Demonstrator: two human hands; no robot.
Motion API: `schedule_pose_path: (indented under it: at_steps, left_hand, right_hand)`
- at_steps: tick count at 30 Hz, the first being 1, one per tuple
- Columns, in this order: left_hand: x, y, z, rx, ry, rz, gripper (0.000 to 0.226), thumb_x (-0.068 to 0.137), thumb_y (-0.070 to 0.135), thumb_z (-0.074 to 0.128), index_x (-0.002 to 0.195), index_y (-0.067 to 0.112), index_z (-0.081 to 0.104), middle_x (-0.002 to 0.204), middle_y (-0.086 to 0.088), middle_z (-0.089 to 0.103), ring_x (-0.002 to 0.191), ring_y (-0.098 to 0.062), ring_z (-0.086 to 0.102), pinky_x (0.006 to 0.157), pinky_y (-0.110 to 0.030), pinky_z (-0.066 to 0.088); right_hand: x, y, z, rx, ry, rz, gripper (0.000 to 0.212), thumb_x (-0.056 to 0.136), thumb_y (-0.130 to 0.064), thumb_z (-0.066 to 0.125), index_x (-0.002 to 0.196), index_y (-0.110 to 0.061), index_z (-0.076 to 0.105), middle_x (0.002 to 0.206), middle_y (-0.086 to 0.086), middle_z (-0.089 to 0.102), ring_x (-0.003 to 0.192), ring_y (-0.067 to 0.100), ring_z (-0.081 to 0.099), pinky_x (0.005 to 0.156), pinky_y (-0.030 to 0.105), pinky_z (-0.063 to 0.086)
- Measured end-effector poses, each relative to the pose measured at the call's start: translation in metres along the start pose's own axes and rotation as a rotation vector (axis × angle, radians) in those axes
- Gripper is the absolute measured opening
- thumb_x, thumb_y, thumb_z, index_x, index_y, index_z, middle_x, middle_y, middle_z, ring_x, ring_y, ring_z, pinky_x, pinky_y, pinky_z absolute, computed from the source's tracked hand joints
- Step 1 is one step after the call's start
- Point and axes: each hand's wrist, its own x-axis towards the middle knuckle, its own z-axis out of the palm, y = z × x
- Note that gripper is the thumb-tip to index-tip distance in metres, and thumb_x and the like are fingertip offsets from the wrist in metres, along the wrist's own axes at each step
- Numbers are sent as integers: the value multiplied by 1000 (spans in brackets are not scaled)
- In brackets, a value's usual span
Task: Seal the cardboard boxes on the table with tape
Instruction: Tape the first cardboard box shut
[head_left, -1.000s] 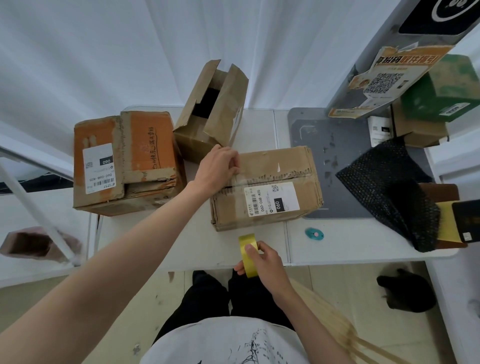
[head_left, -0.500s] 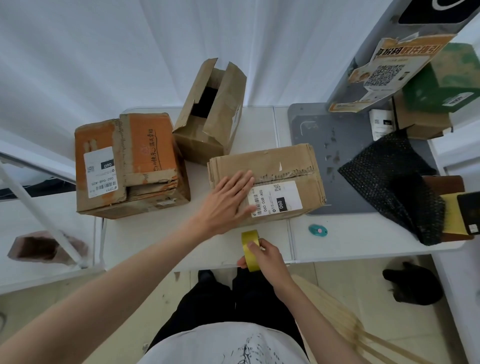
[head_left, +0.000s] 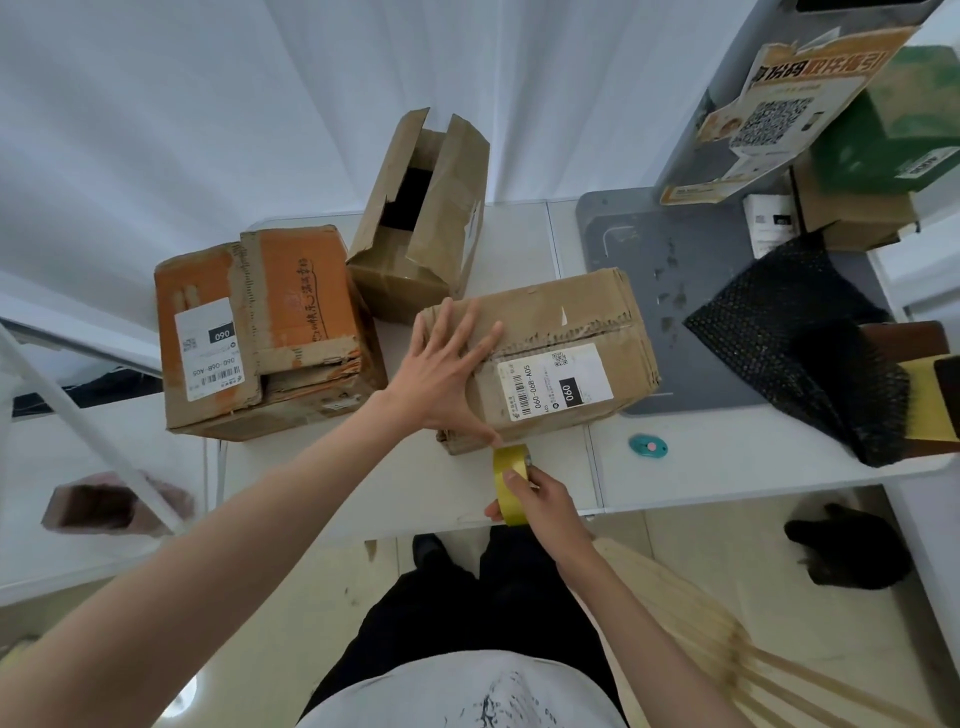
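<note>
Left hand (head_left: 447, 374) slid further across box (head_left: 566, 332), flat, right grip (head_left: 540, 501) holding tape roll (head_left: 511, 483), white table (head_left: 415, 493), curtained wall (head_left: 208, 104)

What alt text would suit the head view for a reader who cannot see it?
A person's left hand presses flat on a closed cardboard box on a white table, while the right hand grips a yellow tape roll at its near edge. An open box stands behind.

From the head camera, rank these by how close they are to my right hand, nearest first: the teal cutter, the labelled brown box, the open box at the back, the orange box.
From the right hand, gripping the yellow tape roll:
1. Labelled brown box, just beyond, under the left hand.
2. Teal cutter, to the right on the table.
3. Orange box, far left.
4. Open box, at the back.
</note>
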Motion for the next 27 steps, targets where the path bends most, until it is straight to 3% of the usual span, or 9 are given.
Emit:
schedule_pose_path:
  at_steps: [5,12,19,23,27]
  left_hand:
    - [8,6,-10,11,-82,-130,151,49,91,71,154,41,-26,158,-11,-42,143,-50,-35,112,-76,-9]
    - [10,8,-21,-10,-190,-142,157,50,78,83,151,42,-32,154,-12,-47,142,-50,-36,111,-78,3]
    - [11,8,-23,11,-145,-157,153,52,75,84,155,41,-24,158,-25,-35,145,-52,-28,119,-66,-2]
    - [11,10,-24,83,-128,-155,153,50,80,81,156,40,-22,161,-27,-27,145,-53,-28,115,-69,-9]
    - [7,14,-25,-23,-125,-156,150,53,71,87,158,39,-16,161,-24,-26,146,-52,-27,118,-72,3]
  right_hand:
    - [-3,-3,-1,33,-3,-17,25,102,-38,55,103,-16,66,82,8,78,80,21,75,71,19,54]
    - [-1,-1,-1,15,-2,-28,25,103,-39,53,101,-18,67,82,6,77,80,19,74,79,28,55]
    - [-3,-7,-1,2,7,-48,25,104,-36,53,99,-16,67,79,7,77,76,16,73,67,16,51]
    - [-5,-4,-1,3,12,-59,26,104,-36,53,99,-15,67,79,7,77,75,14,72,62,11,48]
    - [-5,-1,-4,-8,15,-60,29,103,-39,53,98,-15,67,78,7,76,74,14,72,65,15,51]
